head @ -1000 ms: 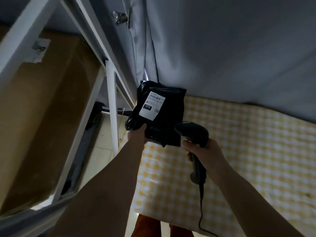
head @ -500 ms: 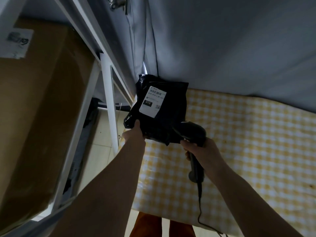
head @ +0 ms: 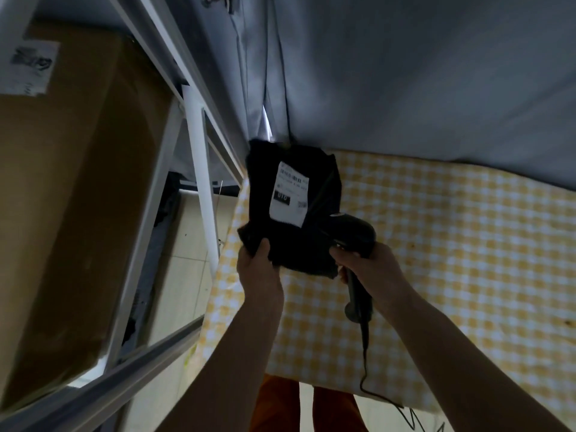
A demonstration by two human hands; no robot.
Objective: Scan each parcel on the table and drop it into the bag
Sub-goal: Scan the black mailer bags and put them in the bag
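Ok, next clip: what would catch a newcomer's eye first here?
The black parcel with its white label stands out at centre, held up by the left hand at its lower corner over the yellow checked tablecloth. Just right of it, the right hand grips a black corded scanner aimed toward the label. A big brown cardboard box fills the white shelf on the left.
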